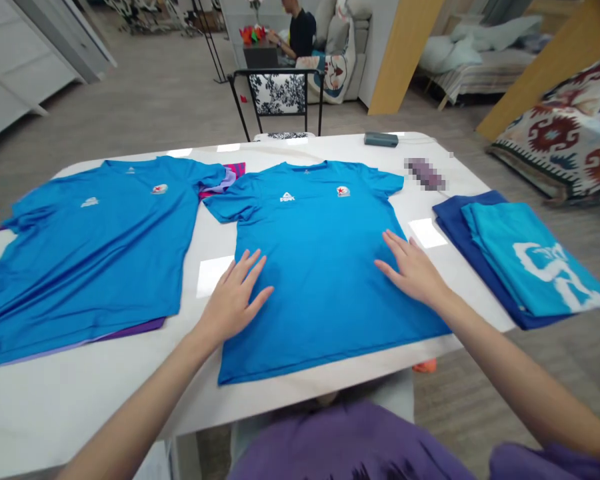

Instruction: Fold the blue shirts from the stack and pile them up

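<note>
A blue T-shirt lies spread flat, front up, on the white table, its collar pointing away from me. Two small emblems mark its chest. My left hand is at its left edge, palm down with fingers spread. Over the right side is my right hand, also palm down and open. Whether either palm presses on the cloth or hovers just above, I cannot tell. To the left, a second blue T-shirt lies wrinkled on top of other garments, with purple cloth showing below its hem.
Folded garments, turquoise over dark blue, overhang the table's right edge. A dark green case and a blurred purplish item sit at the far right. Beyond the table stands a chair; a person sits farther back.
</note>
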